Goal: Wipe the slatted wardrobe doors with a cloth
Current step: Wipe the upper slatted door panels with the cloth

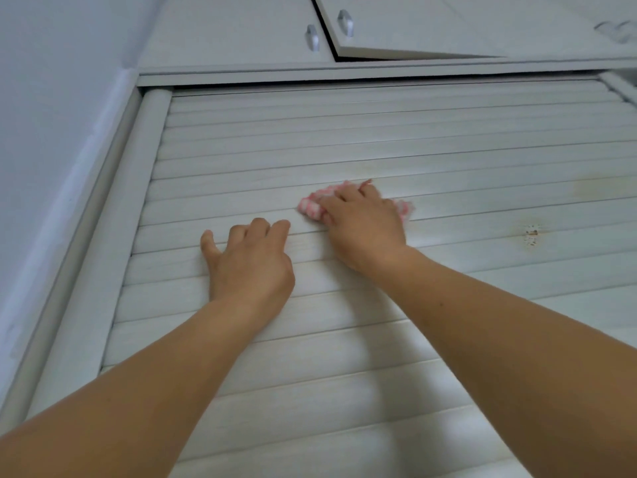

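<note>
Pink-and-white checked cloth [315, 205], bunched up, pressed against a pale slatted wardrobe door [344, 139] near the middle of the view, about halfway up the visible slats. Gripped by the right hand [362, 222], fingers curled over the top of it, cloth showing at both sides of the hand. Just left of it and slightly lower, left hand [250, 262] resting on the slats with nothing in it, fingers bent at the knuckles so the tips touch the wood, thumb spread out to the left. Both forearms bare, reaching up from the bottom corners. On the same door, to the right of the cloth, a small chipped, rust-coloured spot [532, 235], and above that a faint yellowish stain [596, 188]. Along the door's left edge, a rounded vertical frame post [117, 229]. Above the slats, a horizontal rail, then two flat upper cabinet doors, each with a silver handle [312, 37]; the right-hand upper door [413, 25] standing slightly ajar. At far left, a plain white wall [44, 132].
</note>
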Available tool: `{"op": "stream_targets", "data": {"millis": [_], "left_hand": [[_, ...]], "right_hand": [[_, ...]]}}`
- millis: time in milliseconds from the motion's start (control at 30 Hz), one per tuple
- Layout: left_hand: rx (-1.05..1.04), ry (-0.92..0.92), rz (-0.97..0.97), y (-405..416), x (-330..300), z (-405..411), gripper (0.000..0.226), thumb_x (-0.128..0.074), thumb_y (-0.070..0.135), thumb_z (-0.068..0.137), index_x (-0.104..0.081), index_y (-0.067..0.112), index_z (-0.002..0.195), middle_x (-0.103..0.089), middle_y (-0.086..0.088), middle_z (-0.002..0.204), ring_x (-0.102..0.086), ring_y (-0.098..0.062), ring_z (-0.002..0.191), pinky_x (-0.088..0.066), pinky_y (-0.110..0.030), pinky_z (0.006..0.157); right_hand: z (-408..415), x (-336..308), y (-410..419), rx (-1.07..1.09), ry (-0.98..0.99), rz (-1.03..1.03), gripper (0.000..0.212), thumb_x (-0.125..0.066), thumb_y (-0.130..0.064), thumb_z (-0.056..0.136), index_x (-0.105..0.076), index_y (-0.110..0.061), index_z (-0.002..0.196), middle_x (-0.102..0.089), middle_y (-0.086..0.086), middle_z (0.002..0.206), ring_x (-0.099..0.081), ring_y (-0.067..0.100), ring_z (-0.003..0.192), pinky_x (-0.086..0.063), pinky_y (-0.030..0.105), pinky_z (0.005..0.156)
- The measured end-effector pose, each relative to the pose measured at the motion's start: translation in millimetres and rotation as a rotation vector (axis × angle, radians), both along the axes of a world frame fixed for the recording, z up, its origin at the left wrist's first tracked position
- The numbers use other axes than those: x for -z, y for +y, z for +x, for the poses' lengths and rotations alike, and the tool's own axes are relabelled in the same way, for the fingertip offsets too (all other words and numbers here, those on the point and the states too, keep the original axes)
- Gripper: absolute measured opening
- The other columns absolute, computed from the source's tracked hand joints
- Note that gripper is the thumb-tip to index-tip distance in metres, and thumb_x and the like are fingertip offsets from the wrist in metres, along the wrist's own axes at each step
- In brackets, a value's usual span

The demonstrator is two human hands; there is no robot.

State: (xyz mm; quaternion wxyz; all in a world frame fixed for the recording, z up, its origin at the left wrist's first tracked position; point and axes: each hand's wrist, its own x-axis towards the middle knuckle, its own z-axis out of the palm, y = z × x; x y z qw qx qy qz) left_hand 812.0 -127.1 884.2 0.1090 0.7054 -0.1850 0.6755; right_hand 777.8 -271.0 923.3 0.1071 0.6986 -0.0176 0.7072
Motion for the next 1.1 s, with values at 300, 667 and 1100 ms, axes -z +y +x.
{"op": "stream_targets", "data": {"millis": [300,667,1100], "left_hand": [[-0.069,-0.028,0.030,2,-9,1,0.044,-0.030,0.018,0.095,-0.030,0.028,0.137,-0.037,0.003,0.125,-0.034,-0.022,0.119,-0.011,-0.053,0.108],[-0.011,-0.075,0.071,10,-12,10,0.043,-0.030,0.021,0.094,-0.038,0.032,0.135,-0.038,0.008,0.121,-0.031,-0.017,0.118,-0.007,-0.049,0.110],[-0.027,-0.070,0.069,9,-16,8,0.040,-0.031,0.022,0.093,-0.046,0.032,0.129,-0.041,0.007,0.118,-0.037,-0.016,0.118,-0.002,-0.054,0.111]], "right_hand": [[-8,-17,-40,0.016,0.213,0.130,0.054,-0.020,-0.036,0.098,-0.006,-0.036,0.150,0.002,-0.009,0.159,0.001,0.021,0.146,0.006,0.055,0.114],[-28,-23,-67,-0.029,-0.118,0.382,0.038,-0.030,-0.006,0.097,-0.035,-0.002,0.135,-0.048,0.025,0.129,-0.047,0.040,0.117,-0.036,0.044,0.089],[6,-54,13,0.004,-0.062,0.011,0.032,-0.034,-0.026,0.099,-0.059,-0.032,0.118,-0.050,-0.001,0.121,-0.035,0.024,0.124,-0.026,0.042,0.092]]}}
